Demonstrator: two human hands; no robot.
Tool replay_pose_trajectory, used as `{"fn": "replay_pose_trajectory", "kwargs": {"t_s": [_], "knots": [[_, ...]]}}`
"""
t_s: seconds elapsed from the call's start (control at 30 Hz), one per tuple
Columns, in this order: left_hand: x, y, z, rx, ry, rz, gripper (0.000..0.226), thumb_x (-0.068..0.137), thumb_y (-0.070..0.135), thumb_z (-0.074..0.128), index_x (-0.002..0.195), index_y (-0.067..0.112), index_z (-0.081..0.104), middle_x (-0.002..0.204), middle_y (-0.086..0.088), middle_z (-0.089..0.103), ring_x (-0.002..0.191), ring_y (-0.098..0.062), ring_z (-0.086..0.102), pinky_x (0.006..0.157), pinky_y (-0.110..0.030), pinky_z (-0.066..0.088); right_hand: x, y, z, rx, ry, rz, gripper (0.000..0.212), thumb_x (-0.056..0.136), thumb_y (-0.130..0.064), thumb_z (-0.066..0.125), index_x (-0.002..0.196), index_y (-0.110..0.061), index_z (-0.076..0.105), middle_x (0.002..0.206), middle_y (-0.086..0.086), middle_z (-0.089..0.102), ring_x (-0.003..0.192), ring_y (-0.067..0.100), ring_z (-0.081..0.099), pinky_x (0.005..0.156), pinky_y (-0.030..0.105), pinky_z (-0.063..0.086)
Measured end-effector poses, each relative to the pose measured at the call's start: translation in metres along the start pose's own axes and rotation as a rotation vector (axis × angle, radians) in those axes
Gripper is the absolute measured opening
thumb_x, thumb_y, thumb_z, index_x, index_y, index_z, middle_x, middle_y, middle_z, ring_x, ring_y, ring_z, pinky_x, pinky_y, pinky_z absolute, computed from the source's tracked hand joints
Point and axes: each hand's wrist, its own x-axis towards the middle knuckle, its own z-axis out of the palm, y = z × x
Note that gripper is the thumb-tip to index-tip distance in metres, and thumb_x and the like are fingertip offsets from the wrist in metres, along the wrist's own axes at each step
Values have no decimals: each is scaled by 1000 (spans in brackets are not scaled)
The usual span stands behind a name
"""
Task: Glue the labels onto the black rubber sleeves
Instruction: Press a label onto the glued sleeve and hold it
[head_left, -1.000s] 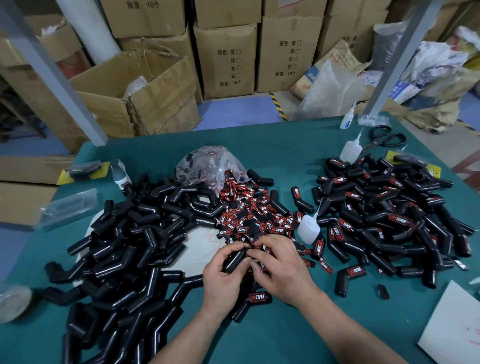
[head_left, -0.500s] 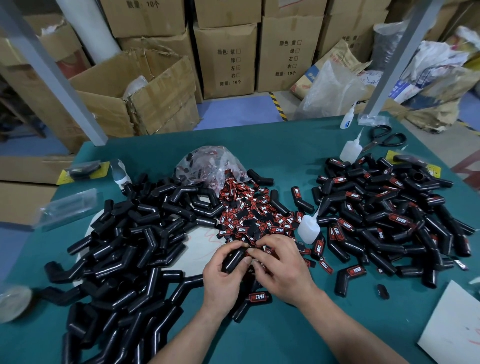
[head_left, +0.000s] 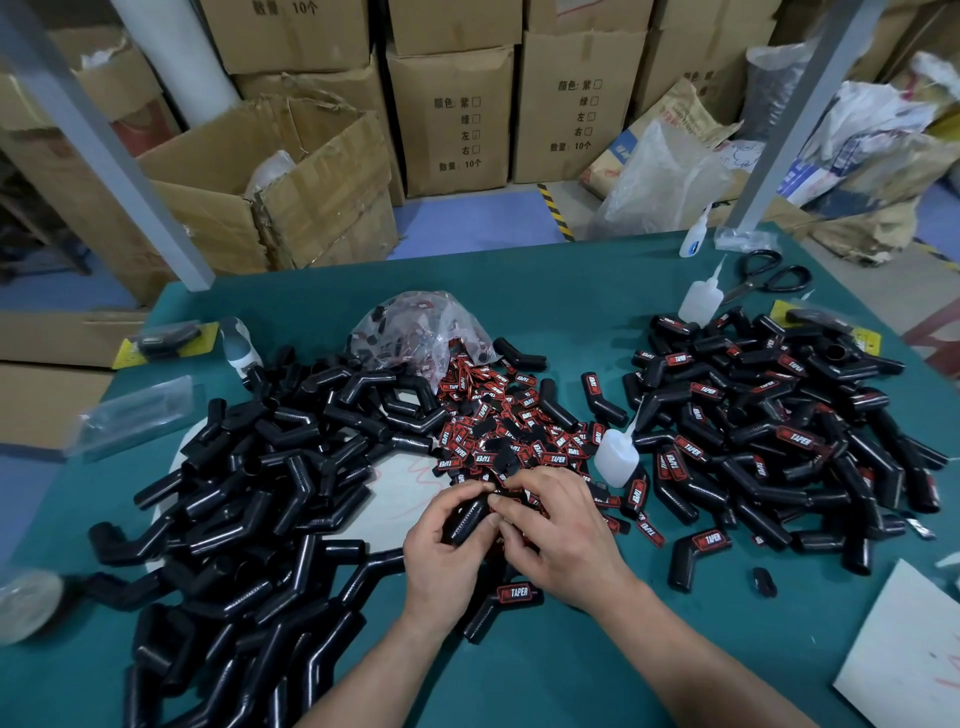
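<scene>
- Head view: a black sleeve (head_left: 470, 519) is gripped by the left hand (head_left: 447, 556), tilted, just on the near side of the label heap (head_left: 511, 431).
- The right hand (head_left: 558, 535) has its fingertips (head_left: 498, 501) pinched at the sleeve's upper end; whether a label sits between them cannot be told.
- A labelled sleeve (head_left: 506, 605) lies on the green table (head_left: 545, 670) nearer than the heap, touching both wrists' gap.
- The heap of red-and-black labels spills from a clear bag (head_left: 421, 327) at its far side.
- Left of the heap lies a pile of plain sleeves (head_left: 249, 499), partly over a white sheet (head_left: 400, 499).
- Right of the heap stands a glue bottle (head_left: 615, 457), and beyond it a pile of labelled sleeves (head_left: 779, 431).
- Far right of the heap are a second bottle (head_left: 701, 301) and scissors (head_left: 769, 273).
- Cardboard boxes (head_left: 457, 114) stand behind the table.
</scene>
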Motion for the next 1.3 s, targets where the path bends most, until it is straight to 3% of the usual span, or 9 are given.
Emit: {"fn": "replay_pose_trajectory", "kwargs": {"t_s": [0.17,0.3,0.7,0.87,1.0,1.13,1.3], "knots": [[0,2,0,2,8,7,46,77,13,80,107,48,75,112,15,76,108,-4,70,93,-12,50,1,-2,-2,17,-2,13,24,91,-19,68,114,-13,70,117,7,61,109,27,59,96,41,45],[-1,0,1,-21,3,-37,45,76,15,80,106,47,75,112,14,76,107,-5,71,92,-14,52,1,-4,-3,54,36,71,39,90,-21,72,126,-17,60,118,8,63,111,27,60,98,40,46],[-1,5,0,-46,4,-13,43,79,12,78,107,44,75,112,9,77,110,-9,71,95,-16,51,2,-2,-2,19,-10,30,24,91,-22,70,114,-14,73,117,8,63,110,28,58,96,41,45],[-3,5,-4,-76,-46,22,40,84,0,67,113,27,74,117,3,76,114,-14,69,97,-18,51,0,-1,0,46,-24,32,28,91,-22,68,119,-16,67,120,7,61,113,26,56,97,41,44],[-1,5,-2,-60,-11,-4,35,84,9,72,108,35,76,113,5,77,109,-13,71,94,-18,52,-1,0,2,51,-29,34,29,90,-20,69,119,-16,67,121,8,61,113,28,56,98,41,45],[0,3,-1,-67,7,-20,37,85,13,73,107,42,75,111,4,77,108,-15,72,96,-27,56,-3,-1,2,85,-32,66,38,90,-22,70,127,-17,62,124,7,59,115,27,57,99,40,45],[1,5,-3,-41,5,35,22,89,21,73,106,34,76,113,1,75,112,-22,69,98,-52,56,-1,6,-5,113,24,122,33,94,-24,65,125,-16,60,119,6,61,108,24,60,89,40,50]]}}
